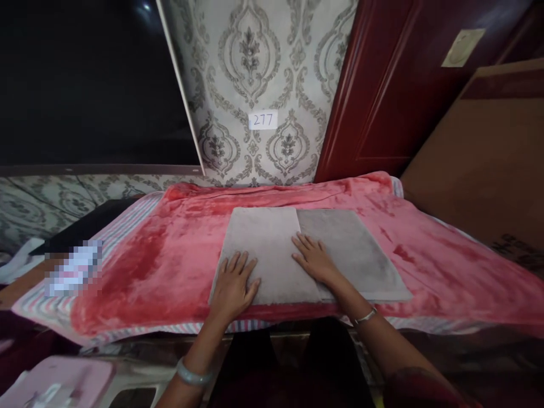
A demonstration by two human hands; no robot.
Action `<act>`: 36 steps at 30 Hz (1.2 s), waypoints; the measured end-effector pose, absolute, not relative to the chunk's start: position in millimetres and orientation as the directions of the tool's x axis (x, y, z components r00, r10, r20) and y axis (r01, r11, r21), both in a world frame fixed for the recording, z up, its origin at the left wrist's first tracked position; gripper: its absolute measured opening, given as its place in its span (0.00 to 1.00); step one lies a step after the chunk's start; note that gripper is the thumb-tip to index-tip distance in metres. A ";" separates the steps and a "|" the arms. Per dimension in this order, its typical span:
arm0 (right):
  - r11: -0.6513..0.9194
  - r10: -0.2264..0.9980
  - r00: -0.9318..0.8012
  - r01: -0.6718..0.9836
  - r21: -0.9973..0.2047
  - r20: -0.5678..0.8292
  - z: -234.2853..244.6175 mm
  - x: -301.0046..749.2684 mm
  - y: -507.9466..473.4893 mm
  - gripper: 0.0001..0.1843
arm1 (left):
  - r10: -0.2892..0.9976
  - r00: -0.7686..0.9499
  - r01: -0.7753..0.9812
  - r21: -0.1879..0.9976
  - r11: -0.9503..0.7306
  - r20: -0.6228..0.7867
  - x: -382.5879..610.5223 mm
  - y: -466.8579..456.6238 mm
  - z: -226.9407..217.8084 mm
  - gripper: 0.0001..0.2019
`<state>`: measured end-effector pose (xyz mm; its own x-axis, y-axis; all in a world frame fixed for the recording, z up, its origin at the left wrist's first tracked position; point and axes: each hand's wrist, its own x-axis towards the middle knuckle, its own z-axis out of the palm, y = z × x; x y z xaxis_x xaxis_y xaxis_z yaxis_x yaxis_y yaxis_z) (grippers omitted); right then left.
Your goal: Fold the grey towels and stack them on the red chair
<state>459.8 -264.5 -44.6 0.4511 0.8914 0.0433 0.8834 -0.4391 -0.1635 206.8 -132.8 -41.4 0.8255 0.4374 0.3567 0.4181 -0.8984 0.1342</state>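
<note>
A grey cloth (272, 238) lies flat on a red fleece blanket (170, 255) that covers the table. Its left part is folded over and looks lighter than the darker right part (361, 249). My left hand (233, 283) rests flat on the near left corner of the folded part, fingers spread. Flat on the cloth near the fold's edge lies my right hand (313, 259), its fingers stretched out. Neither hand grips anything. Each wrist wears a bangle.
A striped sheet (123, 226) shows under the blanket's edges. Patterned wallpaper with a "277" label (263, 119) stands behind, a dark red door (382, 85) to the right, a brown board (488, 158) at far right. A pink object (59, 382) sits low left.
</note>
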 end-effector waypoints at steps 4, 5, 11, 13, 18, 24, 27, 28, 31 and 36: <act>-0.543 0.829 0.555 0.827 -0.146 0.059 -42.1 485.3 -284.3 0.32 | 0.420 0.825 0.412 0.106 -0.905 0.379 207.4 -127.3 -43.4 0.25; -0.574 0.809 0.585 0.808 -0.137 0.064 -41.3 491.0 -292.8 0.32 | 0.416 0.826 0.413 0.093 -0.906 0.380 207.9 -126.0 -43.6 0.25; -0.822 0.554 0.826 0.562 -0.086 0.105 -37.3 530.3 -360.6 0.31 | 0.393 0.839 0.417 0.018 -0.909 0.376 210.4 -120.5 -45.2 0.26; -0.864 0.482 0.868 0.494 -0.099 0.119 -34.8 541.2 -381.9 0.30 | 0.388 0.838 0.418 0.004 -0.908 0.384 210.8 -118.7 -46.7 0.26; -0.910 0.379 0.916 0.395 -0.127 0.132 -24.8 560.4 -415.3 0.25 | 0.376 0.835 0.417 -0.016 -0.909 0.402 211.7 -115.0 -50.2 0.26; -0.849 0.420 0.907 0.397 -0.349 0.010 -18.3 581.2 -420.9 0.20 | 0.389 0.834 0.426 -0.007 -0.905 0.391 211.6 -115.3 -48.3 0.26; -0.815 0.454 0.891 0.407 -0.413 -0.017 -17.7 589.4 -418.0 0.19 | 0.394 0.839 0.427 -0.006 -0.904 0.375 211.0 -116.7 -46.2 0.26; -0.803 0.460 0.888 0.404 -0.438 -0.026 -17.4 591.7 -417.2 0.19 | 0.394 0.840 0.426 -0.003 -0.905 0.372 210.9 -117.1 -45.7 0.25; -0.764 0.475 0.878 0.380 -0.522 -0.057 -16.0 596.4 -416.8 0.18 | 0.394 0.839 0.422 0.010 -0.907 0.376 210.8 -117.7 -45.4 0.25; -0.549 0.564 0.802 0.186 -0.815 -0.197 -10.0 586.7 -420.6 0.18 | 0.404 0.833 0.425 0.031 -0.905 0.377 211.1 -118.8 -44.6 0.25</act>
